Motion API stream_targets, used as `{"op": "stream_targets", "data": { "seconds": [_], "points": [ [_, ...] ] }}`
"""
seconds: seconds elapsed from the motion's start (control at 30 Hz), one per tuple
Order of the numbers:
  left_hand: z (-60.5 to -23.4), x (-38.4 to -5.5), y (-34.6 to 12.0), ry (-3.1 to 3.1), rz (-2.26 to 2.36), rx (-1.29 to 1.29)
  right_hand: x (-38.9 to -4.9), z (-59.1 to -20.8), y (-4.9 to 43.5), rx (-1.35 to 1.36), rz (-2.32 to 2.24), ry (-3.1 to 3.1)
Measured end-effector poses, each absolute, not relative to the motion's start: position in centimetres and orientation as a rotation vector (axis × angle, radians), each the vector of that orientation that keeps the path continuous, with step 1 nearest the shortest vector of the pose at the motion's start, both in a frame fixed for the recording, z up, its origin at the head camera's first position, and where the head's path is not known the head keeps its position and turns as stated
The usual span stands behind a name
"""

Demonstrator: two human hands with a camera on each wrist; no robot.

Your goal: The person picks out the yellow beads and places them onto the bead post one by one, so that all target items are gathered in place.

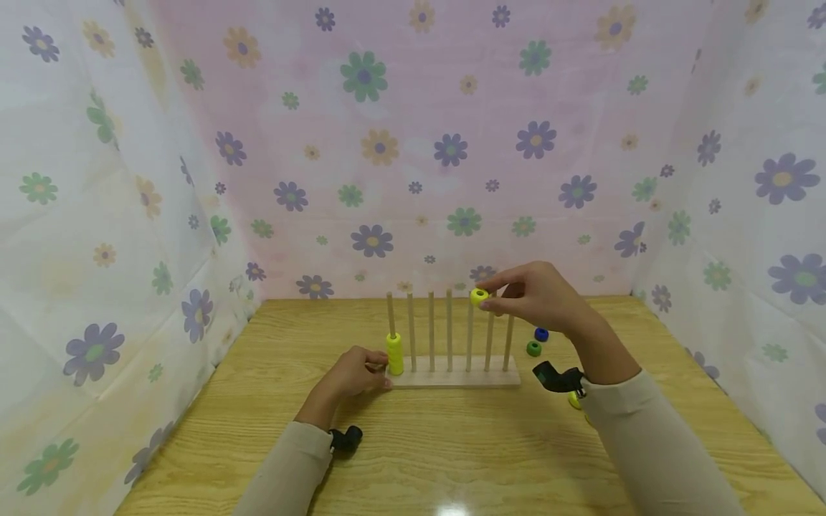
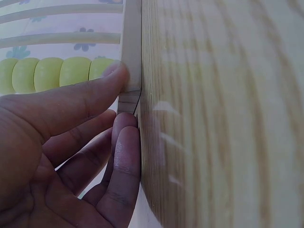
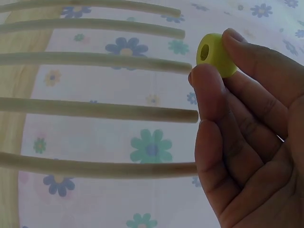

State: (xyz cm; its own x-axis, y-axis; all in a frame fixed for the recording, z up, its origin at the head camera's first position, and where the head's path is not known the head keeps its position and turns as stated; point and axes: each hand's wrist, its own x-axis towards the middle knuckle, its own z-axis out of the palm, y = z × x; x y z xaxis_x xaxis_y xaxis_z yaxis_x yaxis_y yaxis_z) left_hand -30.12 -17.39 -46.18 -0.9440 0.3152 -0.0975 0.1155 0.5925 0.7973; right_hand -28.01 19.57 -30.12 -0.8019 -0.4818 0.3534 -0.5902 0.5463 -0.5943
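Note:
A wooden peg rack stands on the table, its upright pegs in a row. Yellow beads are stacked on its leftmost peg. At that end my left hand grips the base; the left wrist view shows the thumb on one face of the base and fingertips at its end. Between thumb and finger of my right hand, a yellow bead is pinched near the tops of the right-hand pegs. Its hole shows in the right wrist view, where the bead is apart from the peg tips.
Right of the rack lie a blue bead and a green bead. More yellow beads are partly hidden by the right forearm. Flower-patterned cloth encloses the wooden table at the back and both sides.

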Motion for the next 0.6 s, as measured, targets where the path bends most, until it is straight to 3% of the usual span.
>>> {"op": "stream_targets", "data": {
  "seconds": [0.6],
  "points": [
    [-46.7, -30.3, -17.6, 2.587, 1.288, 0.384, -28.3, -29.5, 17.4, 0.912, 1.044, -2.599]
  ]
}}
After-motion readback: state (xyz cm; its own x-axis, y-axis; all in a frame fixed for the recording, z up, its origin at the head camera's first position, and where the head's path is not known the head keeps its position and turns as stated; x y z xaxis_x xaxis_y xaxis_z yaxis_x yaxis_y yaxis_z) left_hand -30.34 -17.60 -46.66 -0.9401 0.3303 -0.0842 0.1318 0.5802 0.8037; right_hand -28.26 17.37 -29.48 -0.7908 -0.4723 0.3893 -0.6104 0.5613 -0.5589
